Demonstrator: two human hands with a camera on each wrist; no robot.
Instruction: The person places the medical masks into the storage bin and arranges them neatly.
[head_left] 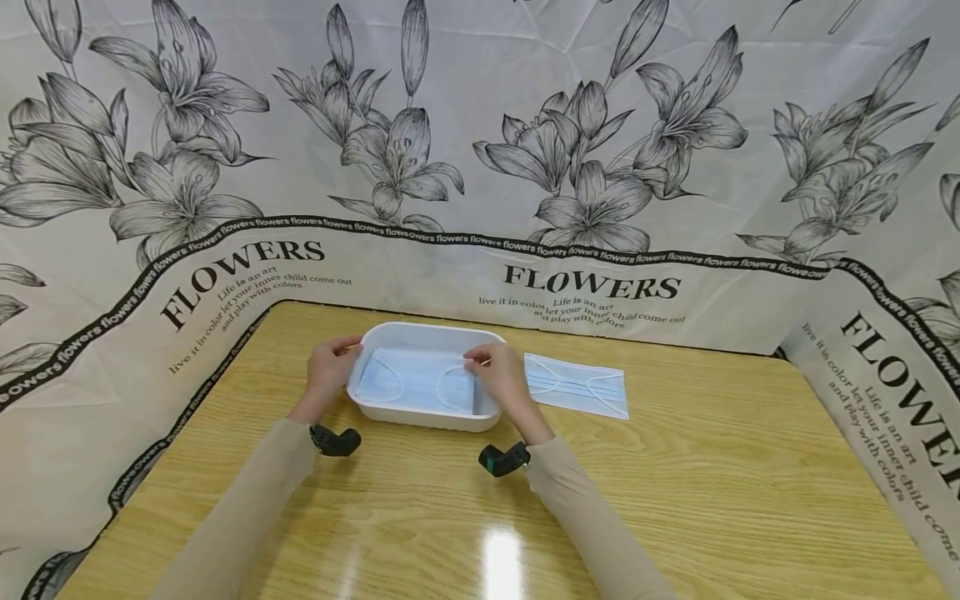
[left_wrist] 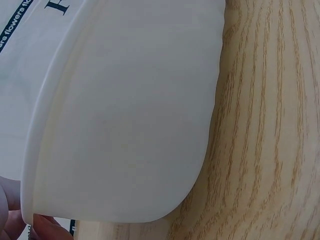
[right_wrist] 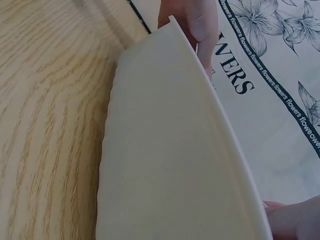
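Note:
A white tray [head_left: 420, 414] sits on the wooden table [head_left: 675, 467], and a blue face mask [head_left: 416, 379] lies flat inside it. My left hand [head_left: 345, 350] reaches over the tray's left end and pinches the mask's left edge. At the tray's right end, my right hand [head_left: 477, 360] pinches the mask's right edge by an ear loop. In the left wrist view the tray's outer wall [left_wrist: 125, 115] fills the frame, with fingertips [left_wrist: 15, 215] beyond the rim. The right wrist view shows the same wall [right_wrist: 170, 165] and fingers [right_wrist: 197, 22] over its rim.
A second blue mask [head_left: 577, 385] lies flat on the table just right of the tray. A floral cloth screen [head_left: 480, 167] printed with "FLOWERS" encloses the table at the back and on both sides. Bare wood stretches toward me in front of the tray.

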